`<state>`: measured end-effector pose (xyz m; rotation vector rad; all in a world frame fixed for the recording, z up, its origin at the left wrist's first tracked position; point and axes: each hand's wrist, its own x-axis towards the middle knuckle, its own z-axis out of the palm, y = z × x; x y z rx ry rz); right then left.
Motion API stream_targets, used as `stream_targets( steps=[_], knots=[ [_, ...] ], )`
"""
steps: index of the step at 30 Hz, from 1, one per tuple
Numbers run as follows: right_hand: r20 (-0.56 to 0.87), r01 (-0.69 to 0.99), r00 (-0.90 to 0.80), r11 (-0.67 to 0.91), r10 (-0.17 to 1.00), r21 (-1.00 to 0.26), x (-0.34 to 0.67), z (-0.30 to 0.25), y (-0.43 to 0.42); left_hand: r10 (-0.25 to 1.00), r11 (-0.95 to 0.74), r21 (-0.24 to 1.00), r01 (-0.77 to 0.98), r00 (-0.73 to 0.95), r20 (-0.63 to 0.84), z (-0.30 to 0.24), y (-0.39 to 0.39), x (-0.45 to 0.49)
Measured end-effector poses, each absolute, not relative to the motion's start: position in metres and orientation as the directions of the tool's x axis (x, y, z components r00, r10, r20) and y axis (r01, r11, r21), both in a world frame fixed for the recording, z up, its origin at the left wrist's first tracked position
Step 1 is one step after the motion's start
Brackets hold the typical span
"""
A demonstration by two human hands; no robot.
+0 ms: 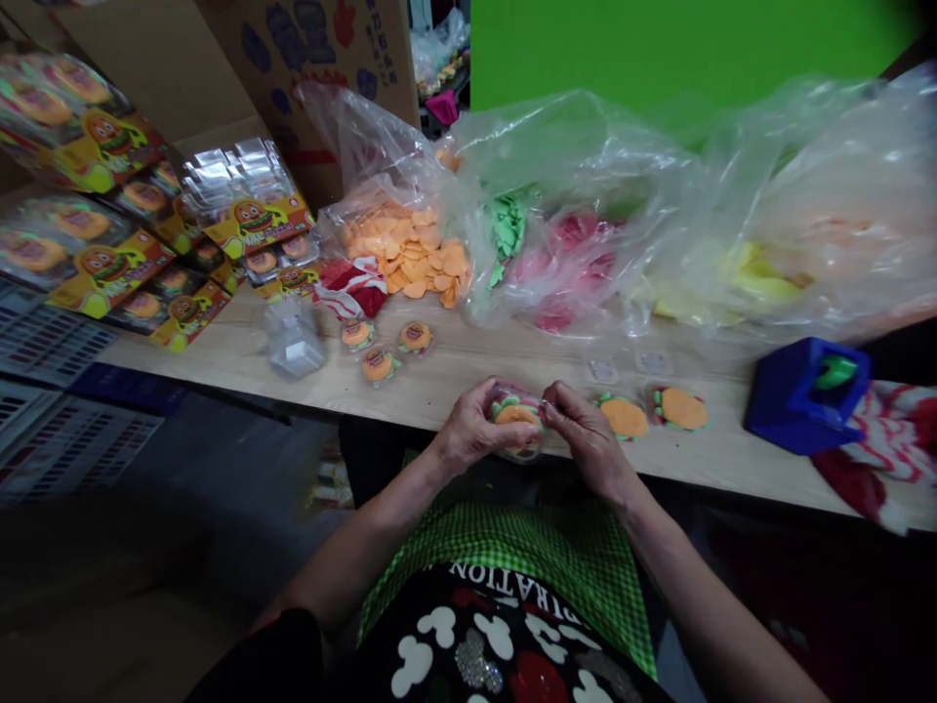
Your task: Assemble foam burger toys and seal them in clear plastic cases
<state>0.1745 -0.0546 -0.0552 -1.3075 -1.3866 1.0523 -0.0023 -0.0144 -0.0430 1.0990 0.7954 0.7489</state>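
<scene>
My left hand (472, 430) and my right hand (586, 434) meet at the table's near edge, both closed around one small burger toy in a clear plastic shell (516, 414). Its orange top and green rim show between my fingers. Just right of my right hand lie two more burger toys (622, 417) (682, 408) flat on the wooden table (454, 376). Three smaller burger toys (379, 364) sit to the left, farther from my hands.
Clear bags of orange (410, 249), green, pink (571, 259) and yellow (761, 278) foam pieces line the back. Packaged burger toy cards (109, 264) are stacked at left, with clear blister shells (293, 342). A blue box (805, 395) and a red-white cloth (893, 439) stand at right.
</scene>
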Motion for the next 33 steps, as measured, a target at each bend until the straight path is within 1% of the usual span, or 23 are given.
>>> stream_targets(
  steps=[3,5,8,11,14,16,17,18,19,23,26,28,30,33],
  knots=[
    [0.095,0.196,0.09,0.076,0.991,-0.978,0.168,-0.058,-0.058,0.876,0.271,0.946,-0.177,0.452,-0.166,-0.047,-0.019,0.001],
    [0.081,0.202,0.136,0.052,0.987,-0.978,0.161,-0.059,-0.063,0.916,0.255,0.935,-0.247,0.372,-0.152,-0.049,-0.02,0.004],
    [0.038,0.175,0.121,0.017,0.992,-0.985,0.147,-0.064,-0.072,0.961,0.229,0.909,-0.348,0.23,-0.154,-0.047,-0.019,0.008],
    [0.047,0.107,0.139,0.032,0.989,-0.994,0.136,-0.07,-0.076,0.982,0.166,0.917,-0.363,0.144,-0.12,-0.042,-0.017,0.01],
    [0.074,0.03,0.17,0.07,0.983,-0.997,0.135,-0.077,-0.074,0.987,0.143,0.927,-0.347,0.125,-0.105,-0.039,-0.016,0.008],
    [0.058,0.0,0.081,0.058,0.995,-0.998,0.141,-0.078,-0.07,0.986,0.146,0.933,-0.329,0.125,-0.11,-0.041,-0.015,0.005],
    [0.037,0.012,0.026,0.036,0.999,-0.999,0.144,-0.077,-0.068,0.986,0.145,0.937,-0.317,0.126,-0.11,-0.042,-0.015,0.004],
    [0.017,0.031,-0.001,0.017,1.0,-0.999,0.148,-0.075,-0.066,0.986,0.142,0.942,-0.304,0.129,-0.106,-0.044,-0.016,0.002],
    [0.001,0.04,0.006,0.0,1.0,-0.999,0.151,-0.072,-0.063,0.987,0.132,0.948,-0.289,0.131,-0.097,-0.046,-0.017,0.001],
    [-0.02,-0.016,0.222,-0.017,0.975,-1.0,0.147,-0.056,-0.049,0.979,0.061,0.987,-0.149,0.203,-0.03,-0.05,-0.025,0.003],
    [0.011,0.067,0.306,-0.01,0.952,-0.998,0.139,-0.049,-0.037,0.963,-0.104,0.995,0.007,0.252,0.099,-0.05,-0.033,0.01],
    [0.028,0.114,0.367,-0.015,0.93,-0.993,0.138,-0.05,-0.031,0.941,-0.189,0.98,0.054,0.294,0.165,-0.048,-0.036,0.012],
    [0.048,0.155,0.41,-0.017,0.911,-0.988,0.141,-0.053,-0.029,0.938,-0.184,0.98,0.071,0.312,0.154,-0.046,-0.035,0.011],
    [0.105,0.261,0.422,-0.009,0.9,-0.965,0.147,-0.054,-0.029,0.967,-0.116,0.987,0.111,0.238,0.086,-0.042,-0.03,0.007]
  ],
)
